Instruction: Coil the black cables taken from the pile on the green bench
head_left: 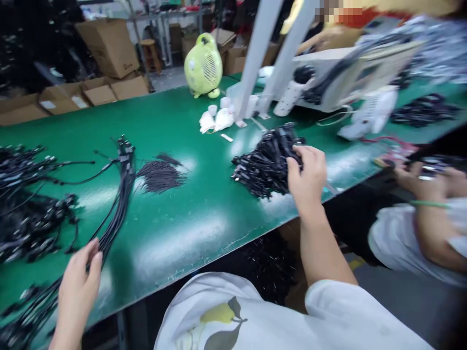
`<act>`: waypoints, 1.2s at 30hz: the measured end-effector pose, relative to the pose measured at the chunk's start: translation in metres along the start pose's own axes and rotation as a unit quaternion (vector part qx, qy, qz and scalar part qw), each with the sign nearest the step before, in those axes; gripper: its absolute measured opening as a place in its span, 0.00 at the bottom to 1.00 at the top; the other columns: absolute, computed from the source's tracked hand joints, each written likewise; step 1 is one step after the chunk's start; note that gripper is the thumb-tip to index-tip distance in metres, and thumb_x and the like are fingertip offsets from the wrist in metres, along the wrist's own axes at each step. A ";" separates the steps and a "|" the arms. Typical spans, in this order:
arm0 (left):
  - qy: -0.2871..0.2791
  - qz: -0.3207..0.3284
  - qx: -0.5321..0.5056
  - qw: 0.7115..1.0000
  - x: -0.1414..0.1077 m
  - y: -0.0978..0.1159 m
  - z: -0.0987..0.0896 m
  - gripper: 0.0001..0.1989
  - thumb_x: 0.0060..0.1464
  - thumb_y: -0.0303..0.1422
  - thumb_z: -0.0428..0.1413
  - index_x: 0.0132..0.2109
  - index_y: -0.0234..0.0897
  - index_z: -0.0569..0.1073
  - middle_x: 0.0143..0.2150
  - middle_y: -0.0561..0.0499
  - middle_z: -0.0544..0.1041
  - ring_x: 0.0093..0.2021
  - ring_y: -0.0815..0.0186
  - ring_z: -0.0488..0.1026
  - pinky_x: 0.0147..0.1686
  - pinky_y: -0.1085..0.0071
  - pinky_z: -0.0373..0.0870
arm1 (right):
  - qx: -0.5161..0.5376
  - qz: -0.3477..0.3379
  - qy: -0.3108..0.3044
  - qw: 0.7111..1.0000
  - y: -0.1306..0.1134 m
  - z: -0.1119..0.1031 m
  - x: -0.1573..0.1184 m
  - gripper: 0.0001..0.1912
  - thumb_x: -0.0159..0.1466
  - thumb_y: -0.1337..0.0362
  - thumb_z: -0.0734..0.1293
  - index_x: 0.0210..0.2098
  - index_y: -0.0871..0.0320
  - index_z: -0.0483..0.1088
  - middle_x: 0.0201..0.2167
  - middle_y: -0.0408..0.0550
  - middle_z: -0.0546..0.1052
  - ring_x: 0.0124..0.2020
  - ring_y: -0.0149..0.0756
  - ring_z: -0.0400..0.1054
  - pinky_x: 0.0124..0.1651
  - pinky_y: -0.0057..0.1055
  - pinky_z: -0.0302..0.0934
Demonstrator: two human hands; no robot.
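Observation:
On the left, my left hand is closed round a long bundle of thin black cables, thumb and forefinger at its near end. The bundle runs away from me over the green table, its connector ends grouped at the far tip. My right hand is at the right edge of a heap of short, folded black cables. Its thumb and fingers are curled in a pinch on a black cable there, mostly hidden by the fingers. Between the hands lies a small pile of thin black strips, touched by neither.
More black cables are heaped at the table's left. A light-green fan, small white cups and grey posts stand toward the back. At right, a co-worker's hands are close to the green table's front edge.

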State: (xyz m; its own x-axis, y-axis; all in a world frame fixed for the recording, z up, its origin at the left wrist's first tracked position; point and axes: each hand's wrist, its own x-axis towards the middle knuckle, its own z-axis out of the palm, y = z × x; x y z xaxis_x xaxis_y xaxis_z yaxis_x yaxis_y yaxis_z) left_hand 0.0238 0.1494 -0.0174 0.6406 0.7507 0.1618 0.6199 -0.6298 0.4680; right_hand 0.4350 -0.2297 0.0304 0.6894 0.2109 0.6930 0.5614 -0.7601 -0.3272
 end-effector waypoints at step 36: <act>0.011 -0.057 -0.198 0.979 -0.032 0.024 -0.105 0.13 0.60 0.39 0.52 0.46 0.40 0.75 0.28 0.55 0.72 0.27 0.69 0.67 0.29 0.75 0.61 | 0.217 -0.411 -0.348 0.814 -0.380 0.129 -0.051 0.17 0.70 0.58 0.59 0.49 0.63 0.69 0.45 0.59 0.74 0.45 0.44 0.69 0.45 0.37 0.64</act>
State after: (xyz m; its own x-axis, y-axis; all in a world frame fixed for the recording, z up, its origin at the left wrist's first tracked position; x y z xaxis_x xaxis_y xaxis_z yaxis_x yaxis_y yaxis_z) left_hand -0.0298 0.1311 0.0800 0.5643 0.8188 0.1057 0.4605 -0.4184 0.7828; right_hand 0.2460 0.1275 0.0366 0.0064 0.9510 0.3090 0.9689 0.0705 -0.2371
